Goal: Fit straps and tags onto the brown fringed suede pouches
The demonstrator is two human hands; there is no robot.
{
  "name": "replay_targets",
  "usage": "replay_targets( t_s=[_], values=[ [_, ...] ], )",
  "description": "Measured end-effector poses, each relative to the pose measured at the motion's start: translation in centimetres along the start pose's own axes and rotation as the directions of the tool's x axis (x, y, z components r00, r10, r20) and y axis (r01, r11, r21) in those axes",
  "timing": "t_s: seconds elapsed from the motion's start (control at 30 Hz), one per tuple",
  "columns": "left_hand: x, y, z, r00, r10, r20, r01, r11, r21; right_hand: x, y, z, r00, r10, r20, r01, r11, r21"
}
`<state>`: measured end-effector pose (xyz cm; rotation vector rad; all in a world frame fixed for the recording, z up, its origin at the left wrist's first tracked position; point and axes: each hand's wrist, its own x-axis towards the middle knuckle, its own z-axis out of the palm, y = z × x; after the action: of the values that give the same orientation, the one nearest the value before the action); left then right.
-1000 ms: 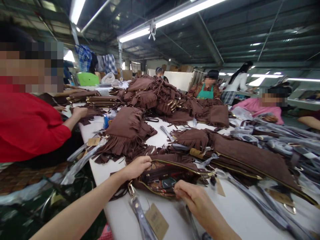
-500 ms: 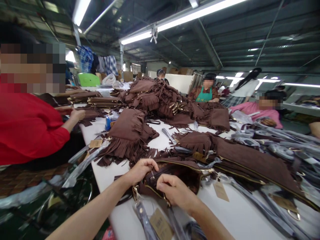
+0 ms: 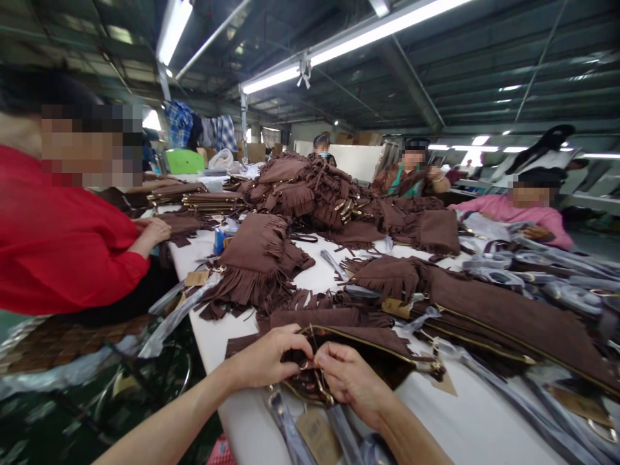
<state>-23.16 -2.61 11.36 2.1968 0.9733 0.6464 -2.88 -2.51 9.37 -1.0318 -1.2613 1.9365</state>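
An open brown bag [image 3: 387, 345] with a gold zip along its mouth lies before me on the white table. My left hand [image 3: 276, 355] is at the left part of the opening, thumb and fingers bent together on something I cannot make out. Close beside it, my right hand [image 3: 341, 374] pinches at the near edge, over a thin metallic piece too small to name. Below the hands are a tan paper tag [image 3: 318, 437] and plastic-wrapped straps [image 3: 285, 423].
Fringed brown bags [image 3: 256, 252] and a large heap [image 3: 300, 184] cover the white table [image 3: 314, 274]. More zipped bags and wrapped straps lie right. A person in red sits left; others work across the table.
My hands have come closer together at the bag's mouth, and the bag's opening has shifted slightly. The view has turned a little left. Across the table, a person in green has raised a hand.
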Motion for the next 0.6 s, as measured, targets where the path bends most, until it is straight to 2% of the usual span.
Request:
replay_targets(
  t_s=[0.1, 0.17, 0.27, 0.33, 0.43, 0.6],
  values=[
    [-0.1, -0.8, 0.8, 0.994, -0.044, -0.103, 0.035, 0.996, -0.088, -0.3, 0.0, 0.0, 1.000, -0.018, 0.005, 0.019, 0.994, -0.106],
    [0.0, -1.2, 1.0, 0.988, -0.088, -0.129, 0.068, 0.986, -0.155, -0.7, 0.0, -0.2, 0.997, -0.073, -0.010, 0.068, 0.956, -0.286],
    [0.2, -1.3, 0.7, 0.983, -0.142, -0.119, 0.112, 0.966, -0.234, -1.5, 0.1, -0.5, 0.981, -0.195, -0.015, 0.148, 0.790, -0.595],
    [0.3, -1.2, 0.5, 0.981, -0.162, -0.107, 0.128, 0.954, -0.271, -2.0, 0.1, -0.5, 0.974, -0.224, -0.026, 0.137, 0.677, -0.723],
    [0.4, -1.2, 0.4, 0.981, -0.166, -0.102, 0.131, 0.950, -0.285, -2.3, 0.0, -0.3, 0.971, -0.232, -0.062, 0.093, 0.602, -0.793],
    [0.2, -1.5, 0.7, 0.982, -0.155, -0.109, 0.121, 0.955, -0.271, -1.4, -0.3, 0.7, 0.969, -0.234, -0.082, 0.076, 0.594, -0.801]
  ],
)
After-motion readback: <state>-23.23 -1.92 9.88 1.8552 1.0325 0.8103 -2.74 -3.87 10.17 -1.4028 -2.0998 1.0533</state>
